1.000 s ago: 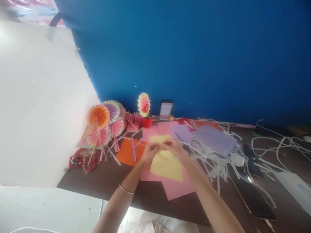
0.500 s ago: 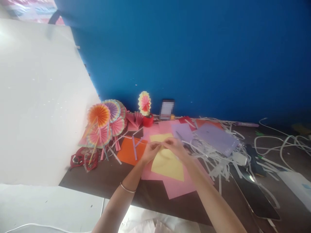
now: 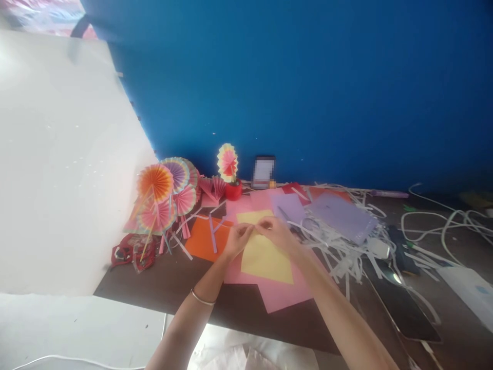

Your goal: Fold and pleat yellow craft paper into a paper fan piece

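Note:
My left hand [image 3: 239, 239] and my right hand [image 3: 274, 232] meet fingertip to fingertip above a yellow paper sheet [image 3: 265, 262]. Both are closed in a pinch on a thin pale paper strip [image 3: 227, 225], which trails off to the left; the part between the fingers is too small to see clearly. Under the yellow sheet lie larger pink sheets [image 3: 285, 298]. Left of my left hand is an orange sheet [image 3: 200, 239] with a purple strip [image 3: 213, 234] on it. Beyond my right hand sits a purple sheet [image 3: 289, 206].
Folded paper fans [image 3: 155, 183] stand at the left by red-framed glasses [image 3: 133, 254]. A red pot [image 3: 233, 191] holds another paper fan [image 3: 228, 163]. To the right are a heap of white paper strips [image 3: 342, 264], a phone [image 3: 408, 311] and white cables [image 3: 447, 231]. A blue wall [image 3: 308, 92] rises behind.
My hands stay pinched together in nearly the same place, with small finger movements. The curved shape below the fingers over the yellow sheet no longer shows. The view has shifted slightly.

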{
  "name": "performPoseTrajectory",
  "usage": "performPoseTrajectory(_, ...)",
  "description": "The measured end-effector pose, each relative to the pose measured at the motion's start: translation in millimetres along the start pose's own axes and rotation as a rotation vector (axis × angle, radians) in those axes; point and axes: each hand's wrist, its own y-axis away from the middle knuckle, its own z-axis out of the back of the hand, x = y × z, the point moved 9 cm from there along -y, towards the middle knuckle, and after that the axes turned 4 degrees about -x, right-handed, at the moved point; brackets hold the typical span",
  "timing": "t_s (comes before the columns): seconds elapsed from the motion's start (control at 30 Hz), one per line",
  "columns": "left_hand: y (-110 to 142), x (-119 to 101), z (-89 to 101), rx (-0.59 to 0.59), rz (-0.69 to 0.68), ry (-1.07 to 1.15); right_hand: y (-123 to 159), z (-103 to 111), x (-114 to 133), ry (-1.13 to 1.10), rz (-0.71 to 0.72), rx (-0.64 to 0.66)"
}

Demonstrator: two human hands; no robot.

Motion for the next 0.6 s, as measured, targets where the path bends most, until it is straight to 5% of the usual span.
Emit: performPoseTrajectory(0.6,-6.3,22.1,12.7,-0.073,0.013,-0.016,8.0,13.8,-9.6,-0.035,-0.108,-0.076)
